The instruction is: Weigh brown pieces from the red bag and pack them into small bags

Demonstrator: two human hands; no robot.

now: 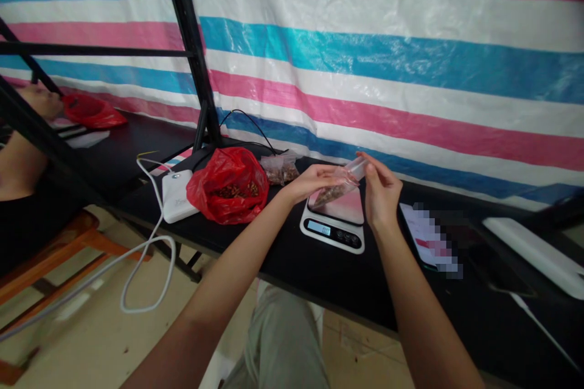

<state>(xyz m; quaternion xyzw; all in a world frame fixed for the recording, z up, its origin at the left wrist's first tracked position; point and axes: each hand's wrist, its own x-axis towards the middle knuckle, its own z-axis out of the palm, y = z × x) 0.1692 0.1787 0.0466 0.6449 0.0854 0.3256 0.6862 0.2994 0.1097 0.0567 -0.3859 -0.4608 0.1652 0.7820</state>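
Observation:
Between both hands a clear plastic zip bag (332, 192) is held tilted above a small kitchen scale (334, 236), with brownish bits gathered in its lower end. My left hand (314, 181) is closed on the bag's side. The fingers of my right hand (381, 185) pinch its upper end. The scale's lit display seems to read 0.0, and its metal plate lies partly behind the bag. Left of the scale, a red plastic bag (214, 194) lies open with small brown pieces inside. Behind my left hand rest filled clear bags (280, 167).
A white power bank (177, 194) with a white cable is at the left. To the right lie a phone (429, 240), a dark device (499, 267) and a long white object (536, 255). A black frame post (189, 42) stands left; beyond it is another person (22, 164).

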